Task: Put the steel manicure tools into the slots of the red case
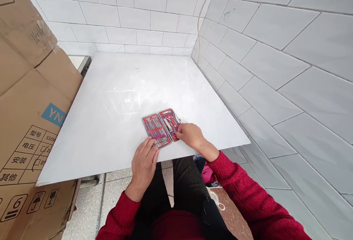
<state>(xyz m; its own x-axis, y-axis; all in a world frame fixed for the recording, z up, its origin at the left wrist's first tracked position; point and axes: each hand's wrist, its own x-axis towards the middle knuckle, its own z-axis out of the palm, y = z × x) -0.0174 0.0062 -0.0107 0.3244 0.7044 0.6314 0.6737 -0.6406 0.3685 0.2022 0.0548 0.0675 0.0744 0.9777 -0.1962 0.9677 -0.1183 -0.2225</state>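
A manicure set case (pixel 156 142) lies unfolded on the white tabletop, close to its front edge. Its left half holds a row of slim metal tools (pixel 154 126) under a red band, with nail clippers (pixel 160 142) at the near end. In the right half sit small scissors (pixel 174 134) and other metal pieces on a red and purple lining. My left hand (pixel 143 161) rests at the case's near left corner, fingers extended beside the clippers. At the right half, my right hand (pixel 191 135) has thumb and fingers pinched together by the scissors' handles; what they grip is hidden.
A white board tabletop (pixel 116 122) spans the middle, against tiled walls at the back and right. A large cardboard box (pixel 55 82) stands along the left edge. A thin cable (pixel 199 23) hangs in the back corner. Pink cloth (pixel 208 175) shows below the table.
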